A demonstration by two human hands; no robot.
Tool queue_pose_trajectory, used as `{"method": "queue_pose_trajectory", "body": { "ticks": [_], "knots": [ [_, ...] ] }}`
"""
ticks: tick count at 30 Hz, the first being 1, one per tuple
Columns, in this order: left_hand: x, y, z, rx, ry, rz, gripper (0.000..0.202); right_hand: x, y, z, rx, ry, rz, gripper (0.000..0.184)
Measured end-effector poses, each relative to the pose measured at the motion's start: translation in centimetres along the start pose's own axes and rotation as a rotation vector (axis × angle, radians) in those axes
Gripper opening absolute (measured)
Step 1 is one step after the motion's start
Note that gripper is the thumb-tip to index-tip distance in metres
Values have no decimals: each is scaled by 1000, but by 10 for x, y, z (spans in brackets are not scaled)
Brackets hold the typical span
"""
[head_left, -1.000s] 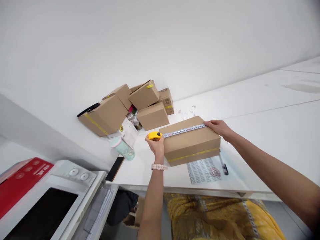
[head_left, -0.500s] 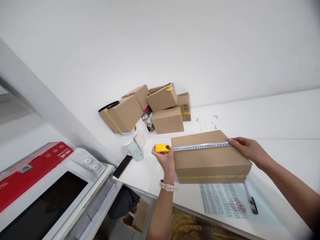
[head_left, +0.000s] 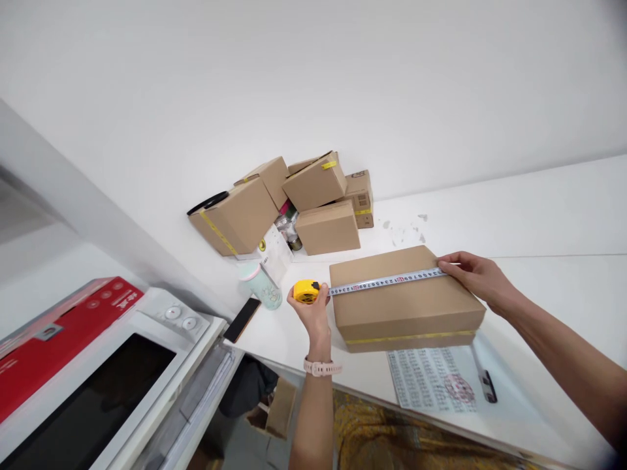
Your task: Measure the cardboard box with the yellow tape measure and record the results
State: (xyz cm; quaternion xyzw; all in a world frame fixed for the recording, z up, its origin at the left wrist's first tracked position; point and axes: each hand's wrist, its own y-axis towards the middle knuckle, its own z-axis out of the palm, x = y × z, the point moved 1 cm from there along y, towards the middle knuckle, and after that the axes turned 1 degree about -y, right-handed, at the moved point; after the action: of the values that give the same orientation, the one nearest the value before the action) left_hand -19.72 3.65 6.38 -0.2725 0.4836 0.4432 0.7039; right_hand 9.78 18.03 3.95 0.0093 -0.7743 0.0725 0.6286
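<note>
A brown cardboard box lies on the white table, with yellow tape along its near side. Across its top runs the silver blade of a tape measure. My left hand is closed round the yellow tape measure case, just off the box's left end. At the opposite end, my right hand pinches the blade's tip against the box's right edge. A pale band circles my left wrist. Under the box's near side, a printed sheet partly shows.
Several cardboard boxes are piled at the back near the wall. A mint tumbler and a dark phone are left of my left hand. A white microwave stands at lower left. A black-ended object lies by the sheet.
The case in my left hand has shifted slightly left and a bit more blade shows past the box's left end. The whole view has also shifted a little.
</note>
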Motion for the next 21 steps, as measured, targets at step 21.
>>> {"method": "queue_pose_trajectory", "body": {
  "ticks": [21],
  "knots": [
    [4,-10,0,-78,-40,149,73,9,-6,5,-61,0,56,35]
  ]
}}
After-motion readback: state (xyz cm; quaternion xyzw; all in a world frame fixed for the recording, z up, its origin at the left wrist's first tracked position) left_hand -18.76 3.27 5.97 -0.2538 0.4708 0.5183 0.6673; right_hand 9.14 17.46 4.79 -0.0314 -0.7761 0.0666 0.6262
